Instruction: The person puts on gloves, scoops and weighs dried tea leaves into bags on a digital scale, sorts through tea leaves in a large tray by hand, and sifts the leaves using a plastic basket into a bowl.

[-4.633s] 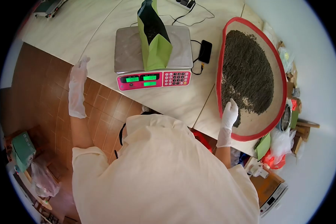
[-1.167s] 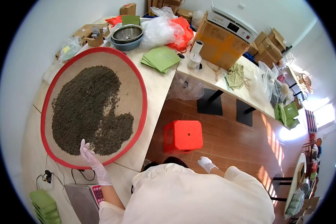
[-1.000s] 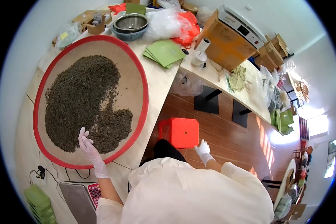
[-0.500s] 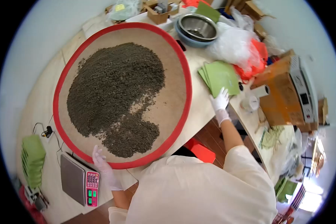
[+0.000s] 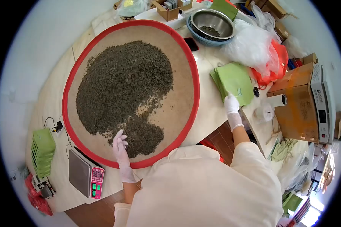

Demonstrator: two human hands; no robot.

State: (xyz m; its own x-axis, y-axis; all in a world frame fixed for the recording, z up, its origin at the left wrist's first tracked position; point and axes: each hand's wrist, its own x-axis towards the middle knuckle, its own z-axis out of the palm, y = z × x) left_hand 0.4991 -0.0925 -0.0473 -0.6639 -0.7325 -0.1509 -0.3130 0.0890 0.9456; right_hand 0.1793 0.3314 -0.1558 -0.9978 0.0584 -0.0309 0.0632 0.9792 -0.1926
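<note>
My left hand (image 5: 120,146), in a thin white glove, hovers over the near rim of a big round tray (image 5: 178,125) with a red edge. Its fingers are loosely bent and apart, with nothing visible in them, beside the smaller part of a heap of dark, tea-like granules (image 5: 125,72). On the right, my gloved right hand (image 5: 232,105) has its fingers drawn together at the near edge of the top green bag (image 5: 235,81) of a small stack. Its fingertips are partly hidden.
A digital scale (image 5: 81,174) stands left of my body, with a row of green bags (image 5: 43,151) beyond it. A steel bowl (image 5: 212,24), plastic bags (image 5: 248,43) and a phone (image 5: 191,44) lie at the back. Right are a cardboard box (image 5: 297,104) and a clear jar (image 5: 264,112).
My left hand has moved from the tray's outer edge in over the rim, toward the granules. My right hand's spread fingers have closed at the green bag's edge. The camera view has shifted slightly.
</note>
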